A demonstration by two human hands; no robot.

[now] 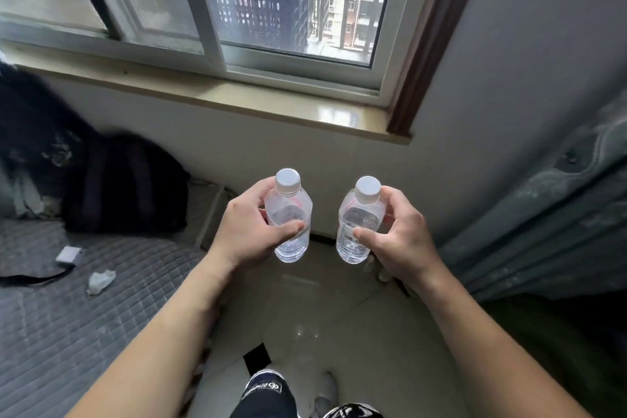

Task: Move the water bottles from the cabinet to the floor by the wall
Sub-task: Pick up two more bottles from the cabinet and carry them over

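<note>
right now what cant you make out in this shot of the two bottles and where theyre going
Head view, the only one:
- Cabinet: not in frame.
- Left bottle label: covered by left hand fingers, print too small.
- Right bottle label: partly behind right hand.
- Floor at the wall base: partly hidden behind bottles and hands.
- Dark bag: blurred, details unclear.

Place: a bedroom in a flat, several floors up.
Landmark: sliding window point(217, 3) with a stone sill point(210, 92).
Below the window, left: a bed with a grey quilted mattress pad point(68, 316); a dark backpack point(125, 183) rests against the wall there.
Beyond the window: security bars, a dark plastic crate point(258, 7), apartment blocks.
Below the window, centre: glossy tiled floor point(325, 322).
</note>
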